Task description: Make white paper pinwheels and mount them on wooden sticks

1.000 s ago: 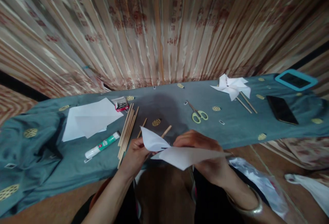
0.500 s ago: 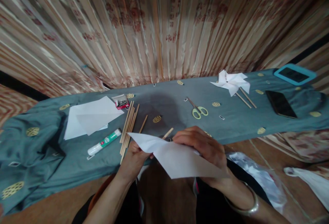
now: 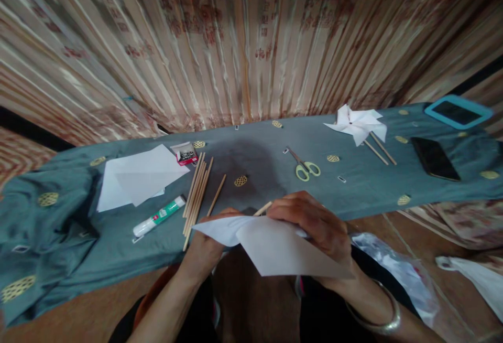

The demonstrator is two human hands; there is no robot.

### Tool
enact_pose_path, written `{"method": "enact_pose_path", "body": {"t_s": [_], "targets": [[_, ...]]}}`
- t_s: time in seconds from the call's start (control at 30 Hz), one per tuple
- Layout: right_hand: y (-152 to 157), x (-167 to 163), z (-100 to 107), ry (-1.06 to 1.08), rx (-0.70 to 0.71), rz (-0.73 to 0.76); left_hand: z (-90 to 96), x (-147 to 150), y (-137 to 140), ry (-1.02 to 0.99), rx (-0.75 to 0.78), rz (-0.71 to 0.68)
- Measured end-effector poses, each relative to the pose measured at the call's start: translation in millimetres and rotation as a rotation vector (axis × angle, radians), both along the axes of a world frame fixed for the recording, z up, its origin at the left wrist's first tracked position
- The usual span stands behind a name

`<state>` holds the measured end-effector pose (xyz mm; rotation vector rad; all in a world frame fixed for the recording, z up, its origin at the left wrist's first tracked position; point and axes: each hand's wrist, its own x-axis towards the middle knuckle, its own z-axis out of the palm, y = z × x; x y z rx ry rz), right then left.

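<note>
Between my hands, above the front edge of the cloth-covered table, is a folded white paper pinwheel [image 3: 281, 251] with pointed blades. My left hand [image 3: 208, 254] is closed on its left side, the fingertips mostly hidden behind the paper. My right hand [image 3: 314, 222] has its fingers bent over the right side of the pinwheel. The tip of a wooden stick [image 3: 262, 208] sticks out beside the right fingertips; the rest of it is hidden. More wooden sticks [image 3: 198, 191] lie just beyond my left hand, with a glue stick [image 3: 159, 216] to their left.
White paper sheets [image 3: 135, 178] and a red box of small metal pins [image 3: 184, 154] lie at the left. Scissors [image 3: 302, 167] rest mid-table. Farther right are finished pinwheels [image 3: 356, 122], a black phone [image 3: 435, 158] and a blue-framed device [image 3: 458, 112]. A plastic bag [image 3: 396, 269] is on the floor.
My left hand has shifted slightly up behind the paper, and its thumb side now shows above it. Less of the stick's tip shows beside my right hand. The pinwheel stays held.
</note>
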<state>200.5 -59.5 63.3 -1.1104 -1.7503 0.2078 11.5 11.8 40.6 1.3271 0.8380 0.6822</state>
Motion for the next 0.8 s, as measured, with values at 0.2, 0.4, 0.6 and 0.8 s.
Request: {"method": "enact_pose_path", "body": {"t_s": [0.2, 0.4, 0.6, 0.8], "targets": [[-0.5, -0.6, -0.2, 0.000, 0.010, -0.011, -0.9, -0.8, -2.3, -0.008, -0.054, 0.013], [0.6, 0.8, -3.0, 0.010, 0.044, -0.033, -7.7, 0.9, -5.5, -0.016, -0.075, 0.028], [0.7, 2.4, -3.4, 0.009, 0.037, 0.001, -0.9, 2.0, -3.8, 0.019, -0.081, 0.038], [1.0, 2.6, -4.1, 0.003, 0.055, 0.004, 5.2, 3.9, -5.0, 0.048, -0.091, 0.034]]}}
